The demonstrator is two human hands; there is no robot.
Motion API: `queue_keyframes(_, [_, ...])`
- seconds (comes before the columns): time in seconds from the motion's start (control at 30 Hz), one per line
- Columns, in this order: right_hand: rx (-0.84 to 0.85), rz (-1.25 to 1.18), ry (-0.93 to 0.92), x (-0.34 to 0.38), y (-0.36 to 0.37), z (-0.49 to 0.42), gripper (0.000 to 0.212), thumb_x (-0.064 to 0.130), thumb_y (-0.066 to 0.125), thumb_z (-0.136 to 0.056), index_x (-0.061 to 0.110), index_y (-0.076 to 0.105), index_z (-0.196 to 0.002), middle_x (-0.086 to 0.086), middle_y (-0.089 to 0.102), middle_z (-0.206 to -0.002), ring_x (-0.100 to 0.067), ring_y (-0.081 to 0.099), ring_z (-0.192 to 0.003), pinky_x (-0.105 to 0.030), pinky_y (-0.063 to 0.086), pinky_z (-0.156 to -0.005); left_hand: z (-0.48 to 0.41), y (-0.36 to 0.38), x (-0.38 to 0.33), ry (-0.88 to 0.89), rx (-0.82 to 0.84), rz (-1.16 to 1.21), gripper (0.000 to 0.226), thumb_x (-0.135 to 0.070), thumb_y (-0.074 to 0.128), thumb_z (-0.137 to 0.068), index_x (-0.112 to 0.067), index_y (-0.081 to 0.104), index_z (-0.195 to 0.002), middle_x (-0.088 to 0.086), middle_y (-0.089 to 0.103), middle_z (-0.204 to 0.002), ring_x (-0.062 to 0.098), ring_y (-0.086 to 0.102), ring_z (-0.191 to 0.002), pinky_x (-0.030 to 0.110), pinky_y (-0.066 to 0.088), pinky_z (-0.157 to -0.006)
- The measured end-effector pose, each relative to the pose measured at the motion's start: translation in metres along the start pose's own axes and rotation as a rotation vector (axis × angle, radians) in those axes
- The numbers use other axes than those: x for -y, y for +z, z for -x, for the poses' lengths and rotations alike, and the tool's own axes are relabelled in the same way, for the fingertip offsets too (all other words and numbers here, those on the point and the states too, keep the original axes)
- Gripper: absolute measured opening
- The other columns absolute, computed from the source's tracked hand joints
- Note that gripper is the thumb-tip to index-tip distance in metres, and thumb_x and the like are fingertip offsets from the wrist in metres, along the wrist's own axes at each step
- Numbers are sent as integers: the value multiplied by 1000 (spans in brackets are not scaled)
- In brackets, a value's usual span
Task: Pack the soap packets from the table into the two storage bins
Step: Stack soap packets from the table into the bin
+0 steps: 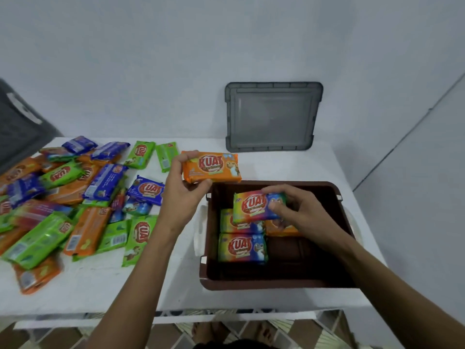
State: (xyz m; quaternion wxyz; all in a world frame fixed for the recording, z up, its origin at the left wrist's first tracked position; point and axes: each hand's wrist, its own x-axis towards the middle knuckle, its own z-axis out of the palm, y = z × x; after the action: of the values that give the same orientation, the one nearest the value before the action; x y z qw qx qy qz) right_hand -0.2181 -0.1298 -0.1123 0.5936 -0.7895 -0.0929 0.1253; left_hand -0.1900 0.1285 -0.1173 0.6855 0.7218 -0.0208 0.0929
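My left hand (182, 190) grips an orange soap packet (214, 167) just above the far left corner of the brown storage bin (251, 283). Over the bin's far half, my right hand (299, 210) holds a rainbow-coloured packet (251, 206). Inside the bin lie two rainbow packets (242, 246) on the left and an orange packet (280, 229), partly hidden under my right hand. A heap of green, orange, blue and rainbow soap packets (65, 205) covers the left part of the white table (100, 285).
A grey lid (273, 117) leans against the wall behind the bin. A dark grey bin (20, 127) shows at the left edge, partly out of frame. The table's front edge runs along the bottom, above a patterned floor.
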Motion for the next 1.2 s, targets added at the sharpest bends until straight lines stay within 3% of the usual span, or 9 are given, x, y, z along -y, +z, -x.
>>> queue_keyframes(0.13, [51,29,83,-16,9,-8,30,10,58,-96,19,57,-125,-8,60,-119,-34,62,-107,-43,60,-70,4,11,8,-39,30,-4,54,6,67,-83,-19,48,-128,6,57,-127,13,61,-110,32,54,-91])
queue_keyframes(0.27, [64,-6,211,-27,21,-17,25,14,59,-96,19,58,-120,-9,63,-120,-31,65,-106,-48,59,-81,7,16,11,-56,33,2,53,5,67,-83,-16,48,-127,5,57,-126,11,60,-109,28,52,-92])
queue_keyframes(0.43, [57,303,216,-34,31,-29,25,20,59,-96,26,60,-121,-7,60,-122,-14,71,-82,-32,62,-71,8,16,11,-67,33,-10,52,2,67,-84,-19,48,-127,1,58,-123,8,61,-107,25,53,-89])
queue_keyframes(0.53, [76,533,147,-32,32,-30,32,26,58,-97,26,59,-129,-6,60,-126,-13,64,-96,-12,51,-61,10,17,11,-59,42,-19,51,2,67,-84,-19,48,-127,-2,58,-122,7,60,-108,26,53,-89])
queue_keyframes(0.8, [116,691,96,-37,32,-31,36,24,56,-98,21,57,-134,-11,58,-134,-21,64,-109,-24,54,-74,8,17,12,-61,66,-26,52,-1,68,-85,-22,48,-128,0,56,-126,15,58,-114,30,54,-90])
queue_keyframes(0.93, [47,697,74,-30,20,-28,29,25,51,-100,18,61,-126,-3,67,-121,-10,64,-99,-22,56,-74,10,22,8,-61,102,-3,51,-1,67,-86,-22,48,-128,1,56,-127,15,59,-114,22,53,-85])
queue_keyframes(1.0, [-143,613,15,-22,15,-25,19,25,51,-99,18,63,-112,2,70,-103,-5,63,-84,-19,52,-66,12,25,5,-58,131,10,50,0,65,-86,-23,47,-127,0,57,-126,13,60,-111,22,53,-83])
queue_keyframes(1.07, [-266,271,-2,-11,12,-23,11,20,52,-99,17,59,-107,-1,69,-90,-16,67,-76,-28,58,-66,13,28,3,-61,160,37,50,1,65,-87,-23,47,-126,-2,58,-124,12,61,-110,22,53,-82])
queue_keyframes(1.2, [-178,-354,56,10,9,-18,26,19,57,-97,19,52,-122,-15,70,-104,-30,72,-90,-36,60,-81,15,33,0,-63,242,72,50,0,65,-87,-20,46,-129,-2,57,-125,11,59,-112,25,53,-84])
